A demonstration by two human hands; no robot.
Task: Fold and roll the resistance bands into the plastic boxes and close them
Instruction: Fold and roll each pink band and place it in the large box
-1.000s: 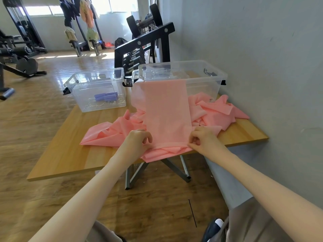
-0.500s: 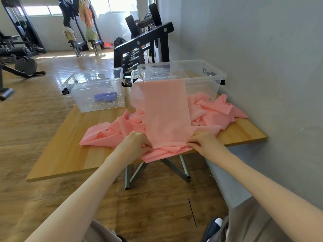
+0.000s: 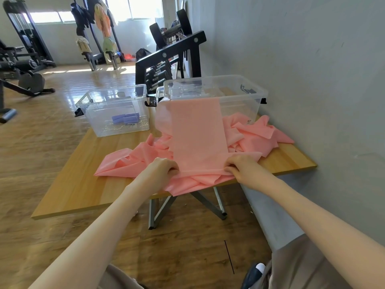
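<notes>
Both my hands, left (image 3: pixel 161 171) and right (image 3: pixel 242 168), pinch band (image 3: pixel 198 132) end; loose pile underneath may drag, skewing roll.

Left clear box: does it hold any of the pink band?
No: the left clear box holds only a small purple folded item, while the pink band drapes over the right clear box.

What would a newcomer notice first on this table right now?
The pink resistance band dominates: a flat strip draped from the right clear box down to the table's near edge, over a crumpled pink heap. The left hand and right hand pinch its near corners. The left clear box holds purple rolls.
</notes>
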